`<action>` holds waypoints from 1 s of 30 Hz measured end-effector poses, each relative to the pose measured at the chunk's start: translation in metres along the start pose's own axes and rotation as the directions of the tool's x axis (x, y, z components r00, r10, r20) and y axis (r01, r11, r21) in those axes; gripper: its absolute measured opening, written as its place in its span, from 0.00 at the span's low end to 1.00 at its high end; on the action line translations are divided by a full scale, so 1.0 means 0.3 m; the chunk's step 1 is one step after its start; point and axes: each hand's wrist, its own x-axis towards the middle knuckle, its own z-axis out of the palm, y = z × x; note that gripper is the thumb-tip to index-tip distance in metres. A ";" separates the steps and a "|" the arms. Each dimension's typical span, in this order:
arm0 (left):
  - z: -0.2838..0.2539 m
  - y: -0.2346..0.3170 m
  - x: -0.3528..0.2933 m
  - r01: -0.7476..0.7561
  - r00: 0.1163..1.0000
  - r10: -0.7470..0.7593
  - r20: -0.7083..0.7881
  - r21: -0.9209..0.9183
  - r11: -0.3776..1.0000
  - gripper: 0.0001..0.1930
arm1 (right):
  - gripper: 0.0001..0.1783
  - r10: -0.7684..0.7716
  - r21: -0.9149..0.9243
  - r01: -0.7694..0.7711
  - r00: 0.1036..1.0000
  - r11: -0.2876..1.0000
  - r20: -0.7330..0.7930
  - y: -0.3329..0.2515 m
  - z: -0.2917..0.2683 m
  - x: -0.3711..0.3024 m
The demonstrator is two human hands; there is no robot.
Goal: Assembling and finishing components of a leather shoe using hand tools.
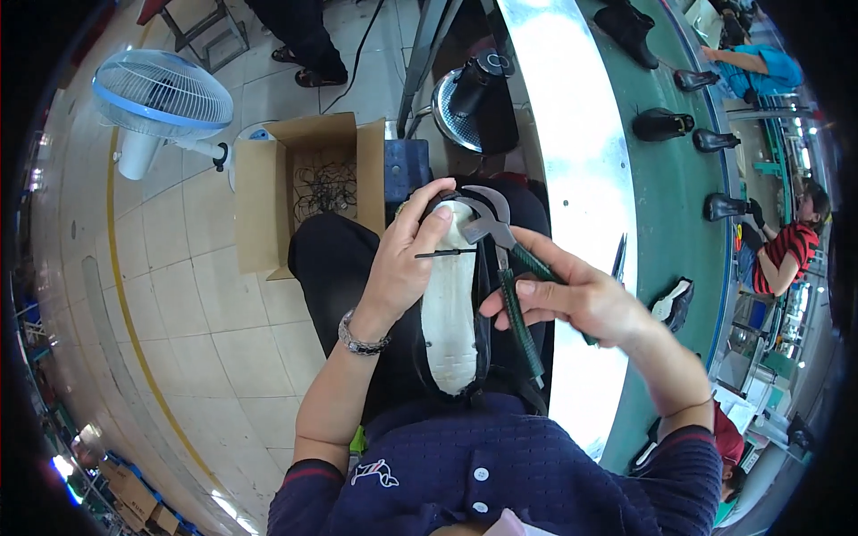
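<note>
A black shoe upper lies bottom up over my lap, its white sole side (450,313) facing me. My left hand (407,250) is closed around its far end, with the thumb on the white surface. A thin black strip (444,254) runs across the sole beside the thumb. My right hand (572,290) holds a pair of pincers (521,295) with dark green grips. Their curved metal jaws sit at the far right edge of the shoe, close to my left fingertips. Whether the jaws bite on anything I cannot make out.
An open cardboard box (261,196) with tangled black strands stands to the left, below a white fan (163,89). On my right runs a metal ledge (585,161) beside a green conveyor (657,179) carrying several black boots (663,124). A dark container (481,80) stands ahead. Other people work beyond the conveyor.
</note>
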 end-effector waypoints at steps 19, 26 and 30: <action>-0.009 -0.051 0.003 -0.098 0.992 0.094 -0.086 -0.045 0.994 0.19 | 0.34 -0.357 -0.686 0.180 0.926 0.705 -0.123 0.116 0.046 0.054; -0.005 -0.009 0.015 0.057 0.987 -0.091 -0.130 -0.244 0.968 0.17 | 0.33 -0.301 -0.723 0.117 0.945 0.681 -0.131 0.093 0.040 0.035; -0.013 -0.007 0.019 0.068 0.994 -0.087 -0.065 -0.254 0.965 0.17 | 0.32 -0.272 -0.848 0.059 0.957 0.526 -0.102 0.010 0.026 0.008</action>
